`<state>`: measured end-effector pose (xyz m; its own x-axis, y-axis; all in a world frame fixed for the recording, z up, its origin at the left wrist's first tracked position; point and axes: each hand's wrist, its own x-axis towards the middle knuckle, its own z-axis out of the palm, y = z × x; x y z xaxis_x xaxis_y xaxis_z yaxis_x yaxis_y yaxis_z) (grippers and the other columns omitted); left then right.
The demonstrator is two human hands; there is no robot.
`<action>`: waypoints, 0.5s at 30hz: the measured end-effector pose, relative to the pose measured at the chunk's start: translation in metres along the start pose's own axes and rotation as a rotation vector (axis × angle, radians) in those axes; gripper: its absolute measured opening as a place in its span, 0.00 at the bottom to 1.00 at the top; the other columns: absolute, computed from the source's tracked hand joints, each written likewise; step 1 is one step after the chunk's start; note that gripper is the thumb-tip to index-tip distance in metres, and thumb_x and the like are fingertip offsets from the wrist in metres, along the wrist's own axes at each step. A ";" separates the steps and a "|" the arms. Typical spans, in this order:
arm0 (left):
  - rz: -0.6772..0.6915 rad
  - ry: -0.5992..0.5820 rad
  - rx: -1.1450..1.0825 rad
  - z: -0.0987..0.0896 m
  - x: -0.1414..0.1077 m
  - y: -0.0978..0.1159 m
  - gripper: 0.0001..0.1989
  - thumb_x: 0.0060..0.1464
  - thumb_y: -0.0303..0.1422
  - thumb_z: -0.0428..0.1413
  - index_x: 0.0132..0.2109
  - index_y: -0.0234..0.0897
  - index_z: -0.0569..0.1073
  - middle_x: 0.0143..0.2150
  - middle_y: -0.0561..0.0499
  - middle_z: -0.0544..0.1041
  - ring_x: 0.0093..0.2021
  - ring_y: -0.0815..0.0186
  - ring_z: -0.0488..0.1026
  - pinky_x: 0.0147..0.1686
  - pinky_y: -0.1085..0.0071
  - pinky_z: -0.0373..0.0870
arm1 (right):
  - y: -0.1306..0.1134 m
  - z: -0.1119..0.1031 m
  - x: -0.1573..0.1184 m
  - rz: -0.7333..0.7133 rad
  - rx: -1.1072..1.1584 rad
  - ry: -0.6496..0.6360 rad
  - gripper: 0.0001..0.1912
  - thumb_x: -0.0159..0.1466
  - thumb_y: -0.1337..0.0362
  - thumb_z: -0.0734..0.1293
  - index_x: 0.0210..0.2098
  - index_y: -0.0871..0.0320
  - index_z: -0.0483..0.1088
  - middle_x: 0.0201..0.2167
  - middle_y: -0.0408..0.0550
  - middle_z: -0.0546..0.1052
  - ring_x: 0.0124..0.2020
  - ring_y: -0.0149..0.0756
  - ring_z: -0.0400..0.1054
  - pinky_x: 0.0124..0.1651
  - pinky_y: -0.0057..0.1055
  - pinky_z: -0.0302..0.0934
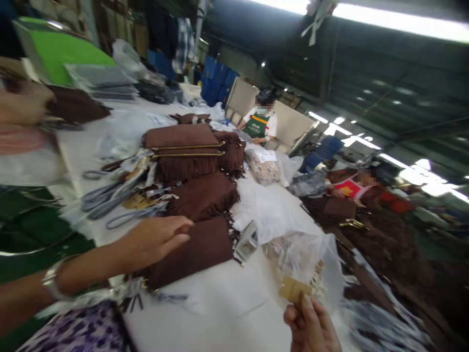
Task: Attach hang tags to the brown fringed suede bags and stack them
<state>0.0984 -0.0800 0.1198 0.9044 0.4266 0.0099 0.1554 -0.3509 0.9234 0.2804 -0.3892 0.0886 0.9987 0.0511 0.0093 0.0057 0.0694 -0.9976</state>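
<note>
My left hand [157,239] reaches in from the left, over the nearest brown fringed bag [208,249]; its fingers are close together, and what they hold, if anything, is too blurred to name. At the lower right my right hand [311,322] pinches a small tan card [294,289] between thumb and fingers. Behind the card lies a clear plastic bag [308,254] with small pale items. More brown bags [183,134] with gold zips are stacked farther back on the white table [205,313].
Grey straps [106,195] and tags lie left of the stack. A wrapped package [264,166] sits beyond. Brown bags [377,234] are heaped at right. A co-worker [260,122] stands at the far end; another person's hand [25,102] is at far left.
</note>
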 end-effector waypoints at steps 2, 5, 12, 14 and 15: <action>-0.010 -0.193 -0.150 0.015 -0.012 -0.004 0.28 0.51 0.34 0.62 0.59 0.40 0.66 0.42 0.55 0.77 0.35 0.69 0.74 0.34 0.77 0.71 | 0.006 0.023 -0.024 0.032 -0.015 -0.095 0.17 0.50 0.52 0.76 0.33 0.53 0.73 0.19 0.45 0.71 0.20 0.35 0.66 0.22 0.33 0.63; -0.167 -0.646 -0.568 0.056 -0.013 -0.027 0.34 0.44 0.32 0.65 0.59 0.42 0.65 0.49 0.47 0.76 0.32 0.65 0.77 0.26 0.73 0.72 | 0.014 0.049 -0.054 0.046 -0.037 -0.141 0.17 0.50 0.51 0.76 0.34 0.53 0.74 0.19 0.46 0.72 0.20 0.35 0.67 0.23 0.34 0.64; -0.470 -0.643 -0.561 0.083 -0.042 -0.100 0.08 0.52 0.34 0.54 0.35 0.33 0.74 0.24 0.53 0.74 0.17 0.71 0.69 0.16 0.78 0.60 | 0.074 0.043 -0.097 0.041 -0.511 -0.024 0.19 0.55 0.41 0.68 0.35 0.48 0.71 0.17 0.45 0.74 0.20 0.42 0.70 0.25 0.38 0.66; -0.530 -0.667 -0.453 0.080 -0.057 -0.106 0.06 0.52 0.32 0.55 0.34 0.33 0.73 0.24 0.54 0.74 0.16 0.71 0.67 0.15 0.79 0.57 | 0.099 0.033 -0.107 -0.094 -0.734 -0.118 0.19 0.61 0.40 0.60 0.32 0.46 0.69 0.15 0.43 0.71 0.17 0.41 0.68 0.21 0.37 0.64; -0.546 -0.676 -0.399 0.079 -0.064 -0.107 0.05 0.51 0.31 0.55 0.33 0.34 0.72 0.23 0.54 0.73 0.15 0.71 0.67 0.16 0.79 0.57 | 0.110 0.029 -0.111 -0.180 -0.814 -0.164 0.20 0.62 0.39 0.57 0.30 0.45 0.68 0.15 0.43 0.70 0.16 0.42 0.68 0.20 0.38 0.63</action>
<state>0.0555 -0.1352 -0.0104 0.8049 -0.1683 -0.5691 0.5895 0.1169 0.7992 0.1688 -0.3580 -0.0201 0.9591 0.2563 0.1199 0.2620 -0.6446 -0.7182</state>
